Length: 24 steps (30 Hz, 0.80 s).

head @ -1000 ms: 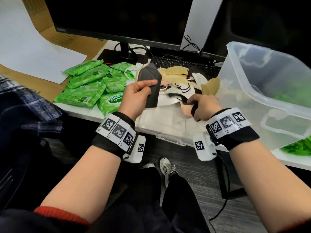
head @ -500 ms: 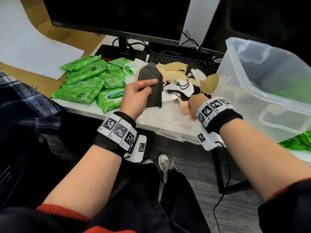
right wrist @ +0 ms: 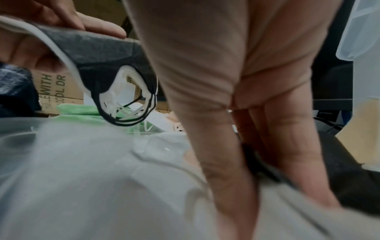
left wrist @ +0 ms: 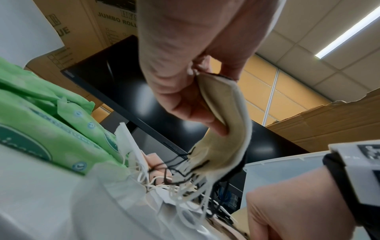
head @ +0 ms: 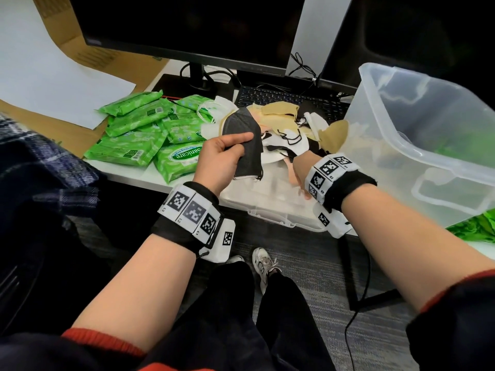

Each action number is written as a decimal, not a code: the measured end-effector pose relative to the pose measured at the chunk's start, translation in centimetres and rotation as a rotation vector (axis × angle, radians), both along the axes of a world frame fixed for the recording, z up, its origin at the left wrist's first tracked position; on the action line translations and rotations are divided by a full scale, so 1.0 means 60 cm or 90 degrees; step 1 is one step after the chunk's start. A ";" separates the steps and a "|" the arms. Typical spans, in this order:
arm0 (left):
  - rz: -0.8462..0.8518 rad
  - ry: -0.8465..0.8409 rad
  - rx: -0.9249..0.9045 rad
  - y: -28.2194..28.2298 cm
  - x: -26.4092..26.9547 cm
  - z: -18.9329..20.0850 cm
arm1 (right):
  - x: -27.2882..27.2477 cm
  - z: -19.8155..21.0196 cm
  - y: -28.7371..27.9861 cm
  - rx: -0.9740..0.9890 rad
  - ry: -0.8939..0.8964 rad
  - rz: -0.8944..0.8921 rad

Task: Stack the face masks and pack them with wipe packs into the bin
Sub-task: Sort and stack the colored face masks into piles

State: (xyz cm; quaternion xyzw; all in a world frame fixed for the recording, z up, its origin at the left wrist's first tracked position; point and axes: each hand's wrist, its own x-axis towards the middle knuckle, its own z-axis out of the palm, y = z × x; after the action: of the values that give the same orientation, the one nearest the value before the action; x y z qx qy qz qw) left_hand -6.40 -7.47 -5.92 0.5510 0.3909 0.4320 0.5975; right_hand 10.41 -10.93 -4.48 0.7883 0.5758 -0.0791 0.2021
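Your left hand (head: 217,162) pinches a folded stack of masks (head: 245,145), dark grey woven outside. Your right hand (head: 301,172) reaches straight-fingered into the loose masks (head: 289,129). Glossy green wipe packs (head: 150,137) lie left, the translucent bin (head: 417,135) right.

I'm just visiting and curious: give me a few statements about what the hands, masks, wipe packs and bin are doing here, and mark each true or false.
1. The left hand holds a stack of masks with a dark grey one on top. True.
2. The green wipe packs lie to the left of the loose masks. True.
3. The clear bin stands on the floor. False: it sits on the desk, at the right.
4. The right hand is inside the bin. False: it reaches down to the mask pile in front of the bin.
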 end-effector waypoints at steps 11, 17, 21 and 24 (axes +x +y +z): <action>0.006 0.027 0.006 0.000 0.003 -0.003 | 0.017 0.011 0.012 0.007 0.000 0.003; 0.019 0.059 -0.007 0.001 0.006 -0.003 | 0.023 0.036 0.007 0.177 0.162 -0.081; 0.013 0.077 -0.009 0.003 0.008 -0.007 | 0.024 0.059 -0.004 0.354 0.328 -0.094; 0.004 0.075 -0.026 -0.001 0.011 -0.005 | 0.009 0.082 -0.005 0.497 0.424 -0.065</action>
State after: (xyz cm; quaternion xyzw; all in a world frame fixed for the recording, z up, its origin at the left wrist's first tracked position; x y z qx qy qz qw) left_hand -5.76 -7.51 -6.20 0.5617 0.4358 0.3925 0.5835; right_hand 10.98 -11.22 0.47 0.7642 0.5562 -0.1150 -0.3057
